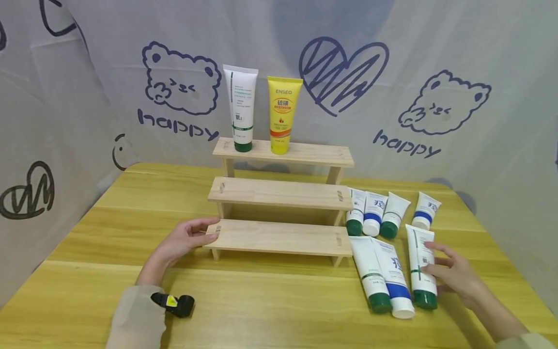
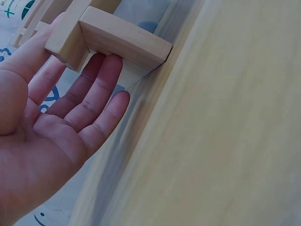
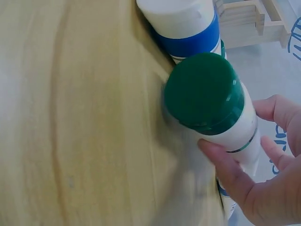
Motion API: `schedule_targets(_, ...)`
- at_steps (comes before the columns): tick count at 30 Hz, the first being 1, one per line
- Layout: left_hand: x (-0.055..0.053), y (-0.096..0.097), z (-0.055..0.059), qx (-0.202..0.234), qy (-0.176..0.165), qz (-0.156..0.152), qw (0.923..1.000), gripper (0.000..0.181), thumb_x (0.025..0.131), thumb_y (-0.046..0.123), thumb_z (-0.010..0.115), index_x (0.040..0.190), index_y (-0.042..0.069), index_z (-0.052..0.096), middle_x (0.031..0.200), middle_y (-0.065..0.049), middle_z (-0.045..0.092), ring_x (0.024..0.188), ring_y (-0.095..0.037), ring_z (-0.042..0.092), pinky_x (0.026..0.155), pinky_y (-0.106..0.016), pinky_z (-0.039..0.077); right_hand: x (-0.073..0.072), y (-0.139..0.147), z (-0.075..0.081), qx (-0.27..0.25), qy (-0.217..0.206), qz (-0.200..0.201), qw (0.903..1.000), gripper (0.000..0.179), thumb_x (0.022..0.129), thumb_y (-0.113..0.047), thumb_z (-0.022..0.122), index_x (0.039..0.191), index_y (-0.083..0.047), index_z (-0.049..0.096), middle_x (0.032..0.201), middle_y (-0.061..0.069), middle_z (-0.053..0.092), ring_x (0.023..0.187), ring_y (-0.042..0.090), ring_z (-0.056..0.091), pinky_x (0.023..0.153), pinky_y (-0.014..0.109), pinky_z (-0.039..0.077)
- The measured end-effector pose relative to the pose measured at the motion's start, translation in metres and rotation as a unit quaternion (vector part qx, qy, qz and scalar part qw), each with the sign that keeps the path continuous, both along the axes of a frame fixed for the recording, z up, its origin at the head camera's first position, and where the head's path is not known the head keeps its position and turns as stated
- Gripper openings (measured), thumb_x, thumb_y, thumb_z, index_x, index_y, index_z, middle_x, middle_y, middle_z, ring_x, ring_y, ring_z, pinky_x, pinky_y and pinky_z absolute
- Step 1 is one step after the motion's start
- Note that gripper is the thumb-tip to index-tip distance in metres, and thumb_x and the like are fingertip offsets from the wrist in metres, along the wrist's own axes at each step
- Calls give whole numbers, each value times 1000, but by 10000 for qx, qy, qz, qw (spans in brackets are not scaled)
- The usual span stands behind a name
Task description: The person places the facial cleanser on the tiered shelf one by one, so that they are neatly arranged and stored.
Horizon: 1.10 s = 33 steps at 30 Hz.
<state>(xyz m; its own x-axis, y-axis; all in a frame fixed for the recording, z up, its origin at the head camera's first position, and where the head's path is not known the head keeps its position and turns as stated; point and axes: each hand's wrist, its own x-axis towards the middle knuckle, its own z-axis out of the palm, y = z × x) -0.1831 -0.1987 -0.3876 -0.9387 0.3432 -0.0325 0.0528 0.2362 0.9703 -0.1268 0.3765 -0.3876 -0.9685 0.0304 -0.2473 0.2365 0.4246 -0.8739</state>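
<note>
A three-tier wooden display stand (image 1: 279, 237) stands mid-table. My left hand (image 1: 185, 241) holds the left end of its lowest tier; in the left wrist view, fingertips (image 2: 113, 63) touch the wood near the leg. At the right, my right hand (image 1: 457, 276) grips a white tube with a green cap (image 1: 423, 266), thumb and fingers on opposite sides of it. The right wrist view shows that green cap (image 3: 204, 94) facing the camera. Left of this tube, a green-capped white tube (image 1: 370, 274) and a blue-banded white tube (image 1: 394, 276) lie side by side.
On the top tier stand a white tube (image 1: 241, 109) and a yellow tube (image 1: 283, 116), both cap down. Several smaller tubes (image 1: 394, 213) lie right of the stand, with a blue-banded one (image 1: 426, 211) apart from them. A printed cloth (image 1: 261, 29) hangs behind the table (image 1: 261, 310).
</note>
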Motion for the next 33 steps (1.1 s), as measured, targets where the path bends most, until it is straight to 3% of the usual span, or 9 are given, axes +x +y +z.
schedule_targets(6, 1, 0, -1, -12, 18, 11, 10000, 53, 85, 18, 63, 130, -3, 43, 130, -21, 41, 104, -24, 46, 81, -29, 42, -3, 3, -6, -146, 455, -216, 9986, 50, 79, -14, 67, 116, -38, 44, 119, 28, 33, 80, 13, 53, 58, 42, 50)
schedule_targets(8, 1, 0, -1, -20, 29, 10, 10000, 53, 85, 18, 62, 130, -3, 43, 130, -21, 40, 104, -23, 46, 81, -28, 42, -6, 5, -9, -250, 558, -254, 9978, 53, 78, -14, 68, 114, -42, 40, 122, 29, 29, 80, 12, 52, 59, 43, 50)
schedule_targets(14, 0, 0, -1, -24, 26, 13, 10000, 52, 85, 18, 63, 129, -3, 44, 127, -21, 42, 99, -21, 48, 79, -28, 43, -18, 16, -19, -497, 881, -199, 9947, 75, 78, -13, 69, 136, -36, 28, 119, 26, 32, 81, 9, 53, 57, 46, 49)
schedule_targets(19, 0, 0, -1, -45, 27, 16, 10000, 53, 85, 19, 63, 130, -2, 44, 124, -20, 43, 98, -21, 48, 79, -28, 43, -23, 21, -21, -531, 948, -299, 9936, 83, 76, -17, 71, 140, -36, 21, 122, 30, 29, 79, 8, 54, 56, 44, 49)
schedule_targets(23, 0, 0, -1, -43, 31, 19, 10000, 53, 85, 18, 63, 129, -2, 44, 124, -20, 44, 98, -20, 48, 79, -28, 43, -28, 22, -20, -531, 1033, -548, 9917, 82, 76, -20, 72, 140, -35, 23, 125, 28, 28, 78, 10, 54, 57, 43, 50)
schedule_targets(29, 0, 0, -1, -8, 10, 19, 10000, 53, 85, 18, 63, 129, -2, 44, 122, -20, 45, 97, -20, 48, 79, -28, 43, -37, 20, -20, -442, 1278, -808, 9875, 83, 72, -25, 75, 137, -36, 25, 119, 12, 33, 79, 11, 54, 58, 43, 50)
schedule_targets(33, 0, 0, -1, -24, 19, 10, 10000, 53, 85, 19, 63, 130, -2, 44, 123, -20, 45, 99, -21, 47, 79, -29, 43, -42, 18, -20, -879, 1593, -712, 9807, 82, 70, -24, 77, 136, -33, 29, 112, 8, 37, 77, 12, 58, 55, 44, 50)
